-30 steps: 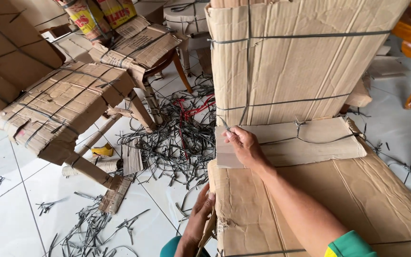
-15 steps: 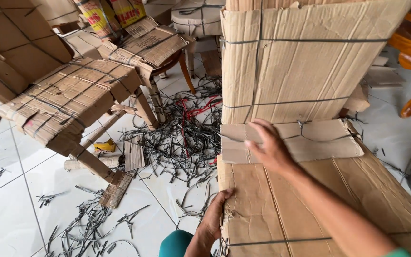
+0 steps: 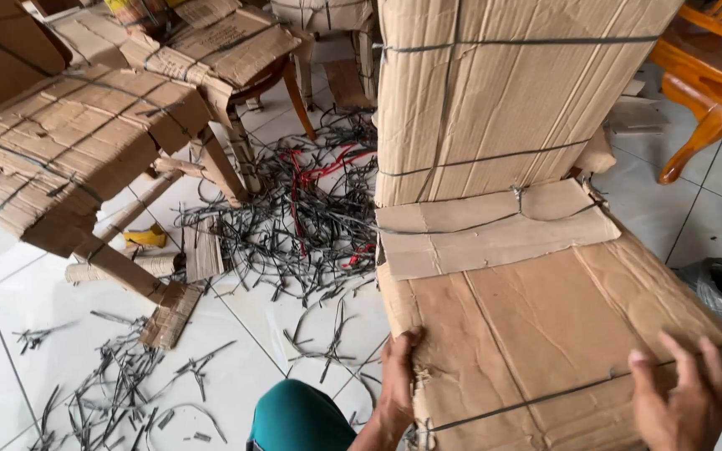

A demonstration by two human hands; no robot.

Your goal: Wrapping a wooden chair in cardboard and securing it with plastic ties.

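**Both hands on the strapped cardboard seat**

Your left hand (image 3: 398, 380) clasps the torn near-left edge of the cardboard-wrapped chair seat (image 3: 545, 326), fingers (image 3: 394, 351) curled against the side. Your right hand (image 3: 683, 401) lies flat on the seat's near-right corner, fingers (image 3: 678, 355) spread open and gripping nothing, right at the dark strap (image 3: 536, 401) that runs across the cardboard between your hands. The wrapping is creased brown cardboard, ragged at the left edge, rising into a strapped backrest (image 3: 503, 92). It stands on the tiled floor (image 3: 10, 367) beside scattered strap offcuts (image 3: 294, 217).
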